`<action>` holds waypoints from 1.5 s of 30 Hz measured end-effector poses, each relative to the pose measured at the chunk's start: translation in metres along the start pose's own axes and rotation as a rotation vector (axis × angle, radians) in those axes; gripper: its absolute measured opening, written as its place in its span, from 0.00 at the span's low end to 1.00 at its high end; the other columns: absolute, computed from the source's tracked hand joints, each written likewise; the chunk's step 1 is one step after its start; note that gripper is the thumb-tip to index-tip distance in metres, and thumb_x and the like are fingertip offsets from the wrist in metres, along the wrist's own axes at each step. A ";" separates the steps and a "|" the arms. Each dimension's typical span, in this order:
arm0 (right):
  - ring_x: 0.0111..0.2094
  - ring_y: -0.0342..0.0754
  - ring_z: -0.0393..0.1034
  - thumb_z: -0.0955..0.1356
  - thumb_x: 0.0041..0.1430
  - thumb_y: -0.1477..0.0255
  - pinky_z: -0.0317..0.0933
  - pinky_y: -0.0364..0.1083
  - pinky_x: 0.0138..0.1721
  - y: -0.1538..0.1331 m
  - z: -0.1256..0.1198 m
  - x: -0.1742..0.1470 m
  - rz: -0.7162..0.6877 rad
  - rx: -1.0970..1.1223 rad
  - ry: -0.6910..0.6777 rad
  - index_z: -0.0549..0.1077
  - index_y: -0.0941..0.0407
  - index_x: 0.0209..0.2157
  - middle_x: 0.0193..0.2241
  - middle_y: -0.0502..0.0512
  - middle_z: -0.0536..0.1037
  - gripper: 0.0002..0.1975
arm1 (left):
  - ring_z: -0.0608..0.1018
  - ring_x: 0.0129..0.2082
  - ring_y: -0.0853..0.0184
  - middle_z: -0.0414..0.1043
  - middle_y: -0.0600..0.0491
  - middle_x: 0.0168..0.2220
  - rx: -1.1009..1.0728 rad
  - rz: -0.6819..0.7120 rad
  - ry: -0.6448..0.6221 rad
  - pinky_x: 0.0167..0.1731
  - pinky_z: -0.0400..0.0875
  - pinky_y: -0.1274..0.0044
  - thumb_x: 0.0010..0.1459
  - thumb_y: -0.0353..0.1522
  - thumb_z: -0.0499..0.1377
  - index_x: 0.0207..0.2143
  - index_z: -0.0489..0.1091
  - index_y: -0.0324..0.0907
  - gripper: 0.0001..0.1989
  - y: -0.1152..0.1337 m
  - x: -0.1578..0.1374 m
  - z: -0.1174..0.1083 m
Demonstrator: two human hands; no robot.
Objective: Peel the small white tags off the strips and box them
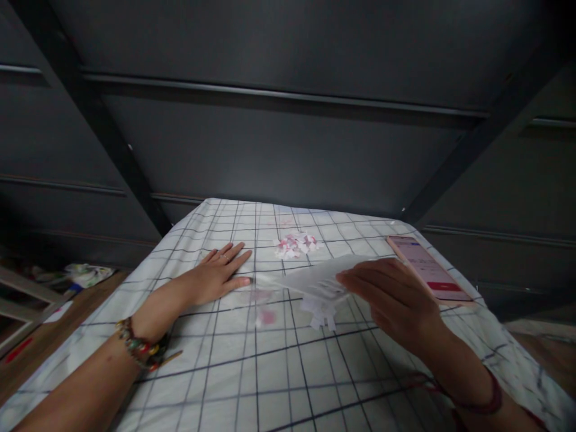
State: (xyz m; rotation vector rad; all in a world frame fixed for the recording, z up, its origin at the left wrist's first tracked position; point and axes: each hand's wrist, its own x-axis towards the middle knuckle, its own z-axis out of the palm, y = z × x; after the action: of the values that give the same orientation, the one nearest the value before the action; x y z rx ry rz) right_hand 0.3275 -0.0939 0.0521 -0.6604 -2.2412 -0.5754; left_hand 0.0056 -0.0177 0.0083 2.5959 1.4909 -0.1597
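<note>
My left hand [220, 273] lies flat on the white checked cloth [216, 372], fingers spread, a ring on one finger and a beaded bracelet at the wrist. In my right hand [396, 297] is a thin, flat white sheet [321, 277], held tilted above the cloth between thumb and fingers. Motion blurs it, so I cannot tell whether it is paper or plastic. Beneath its near edge lie some white paper strips [320, 313]. Left of those is a blurred pink-and-white patch [265, 316]. Farther back sits a small heap of pink and white paper scraps [297, 245].
A phone [432, 270] with a lit screen and pink edge rests on the cloth at the right. Dark panels [279, 150] rise behind the table's far edge. Down at the left are a pale wooden frame [27, 294] and a crumpled bag-like thing [89, 274] on the floor.
</note>
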 end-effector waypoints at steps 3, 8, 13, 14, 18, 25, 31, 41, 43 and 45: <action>0.35 0.47 0.70 0.61 0.56 0.89 0.63 0.47 0.36 0.013 0.005 -0.010 0.103 -0.109 0.045 0.70 0.56 0.46 0.32 0.53 0.78 0.20 | 0.46 0.68 0.50 0.38 0.43 0.69 0.010 -0.001 0.006 0.62 0.47 0.56 0.65 0.53 0.40 0.68 0.46 0.44 0.36 0.000 0.001 0.001; 0.31 0.47 0.68 0.58 0.56 0.88 0.58 0.47 0.31 0.030 0.024 -0.021 0.205 -0.232 -0.037 0.68 0.54 0.44 0.29 0.50 0.76 0.20 | 0.44 0.68 0.51 0.36 0.43 0.69 0.027 0.000 0.004 0.62 0.46 0.57 0.66 0.52 0.40 0.68 0.46 0.43 0.35 0.000 0.001 0.000; 0.28 0.45 0.66 0.56 0.52 0.91 0.56 0.46 0.30 0.030 0.028 -0.019 0.146 -0.214 -0.140 0.69 0.55 0.38 0.26 0.49 0.75 0.21 | 0.44 0.68 0.49 0.36 0.41 0.69 0.019 0.017 0.039 0.62 0.47 0.56 0.66 0.52 0.42 0.67 0.48 0.41 0.35 -0.004 0.002 0.003; 0.28 0.45 0.65 0.56 0.51 0.91 0.56 0.46 0.30 0.029 0.026 -0.018 0.135 -0.199 -0.138 0.68 0.55 0.37 0.26 0.49 0.75 0.20 | 0.45 0.68 0.49 0.37 0.42 0.69 0.017 0.026 0.056 0.62 0.48 0.56 0.65 0.52 0.43 0.67 0.49 0.43 0.35 -0.005 0.003 0.004; 0.30 0.45 0.66 0.57 0.54 0.90 0.57 0.46 0.32 0.027 0.022 -0.015 0.116 -0.197 -0.041 0.67 0.55 0.39 0.28 0.49 0.76 0.19 | 0.47 0.68 0.49 0.40 0.43 0.69 0.018 0.042 0.077 0.62 0.49 0.55 0.65 0.53 0.42 0.67 0.49 0.46 0.34 -0.007 0.003 0.007; 0.29 0.44 0.67 0.57 0.56 0.89 0.59 0.45 0.31 0.022 0.022 -0.011 0.055 -0.186 -0.087 0.68 0.57 0.39 0.28 0.50 0.76 0.18 | 0.46 0.68 0.50 0.39 0.42 0.69 0.036 0.044 0.061 0.62 0.49 0.56 0.65 0.54 0.39 0.68 0.47 0.44 0.36 -0.009 0.003 0.007; 0.35 0.44 0.69 0.59 0.58 0.89 0.63 0.45 0.38 0.016 0.006 -0.013 -0.002 -0.115 -0.052 0.68 0.57 0.42 0.32 0.52 0.79 0.17 | 0.46 0.68 0.50 0.39 0.44 0.69 0.043 0.050 0.071 0.62 0.49 0.58 0.65 0.54 0.39 0.68 0.46 0.46 0.36 -0.013 0.004 0.011; 0.30 0.44 0.69 0.57 0.56 0.90 0.63 0.45 0.33 0.023 0.011 -0.013 0.027 -0.104 -0.081 0.68 0.56 0.39 0.29 0.51 0.78 0.18 | 0.46 0.68 0.49 0.39 0.40 0.69 0.002 0.049 0.055 0.62 0.48 0.55 0.65 0.54 0.39 0.68 0.47 0.41 0.37 -0.012 0.004 0.009; 0.30 0.43 0.69 0.58 0.57 0.89 0.62 0.45 0.33 0.025 0.008 -0.014 0.045 -0.073 -0.062 0.68 0.55 0.38 0.30 0.50 0.78 0.18 | 0.46 0.68 0.49 0.40 0.41 0.69 -0.006 0.047 0.053 0.62 0.48 0.55 0.64 0.54 0.40 0.68 0.48 0.42 0.37 -0.011 0.004 0.007; 0.32 0.43 0.70 0.58 0.57 0.89 0.62 0.45 0.34 0.026 0.007 -0.013 0.059 -0.077 -0.021 0.69 0.55 0.39 0.31 0.51 0.78 0.17 | 0.46 0.68 0.48 0.40 0.40 0.69 -0.008 0.041 0.040 0.62 0.47 0.55 0.64 0.54 0.40 0.68 0.48 0.41 0.37 -0.009 0.004 0.006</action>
State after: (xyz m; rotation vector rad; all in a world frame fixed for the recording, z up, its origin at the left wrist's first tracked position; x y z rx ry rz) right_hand 0.3475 -0.0740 0.0428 -0.7720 -2.2204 -0.6311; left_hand -0.0005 -0.0105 0.0006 2.6364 1.4467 -0.0983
